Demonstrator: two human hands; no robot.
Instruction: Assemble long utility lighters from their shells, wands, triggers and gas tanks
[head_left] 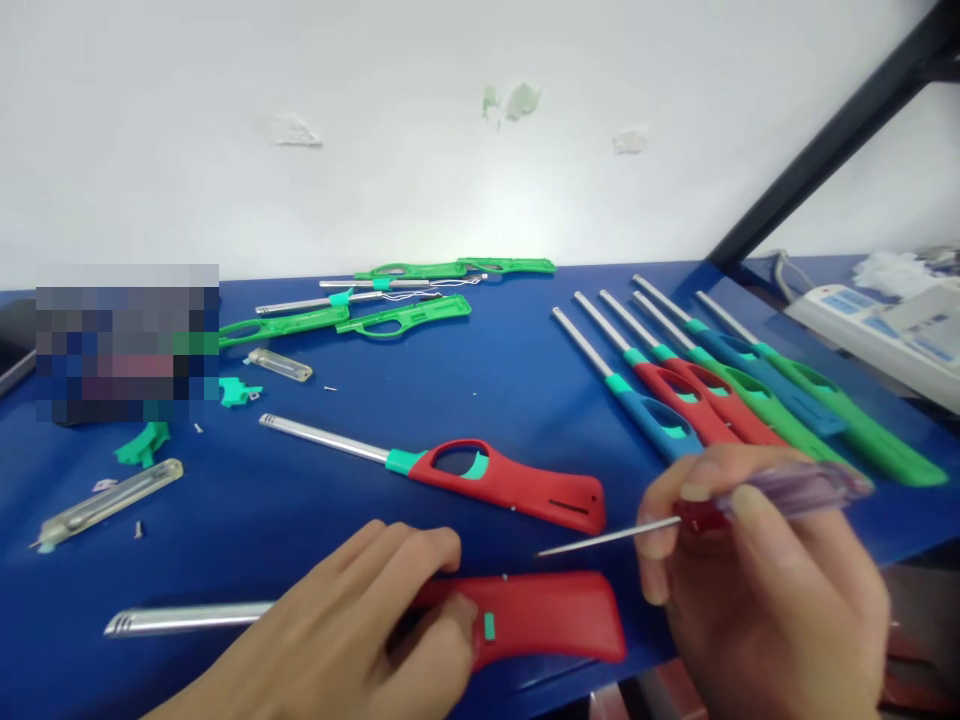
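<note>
Near the front edge of the blue table lies a red lighter (555,615) with a long metal tube pointing left. My left hand (375,610) is closed over its middle, fingers wrapped on the red handle and hiding part of it. My right hand (780,580) grips a screwdriver (795,488) with a clear purple and red handle; its thin shaft points left, the tip above the gap between two lighters. Just behind lies another red lighter (532,485) with a teal trigger, touched by neither hand.
At the right lie several blue, red and green lighters (739,385) side by side. Opened green shells (420,315) and metal tubes are at the back. Clear fuel tanks (112,505), teal parts (240,391) and small screws (139,530) lie left. A white power strip (885,335) sits far right.
</note>
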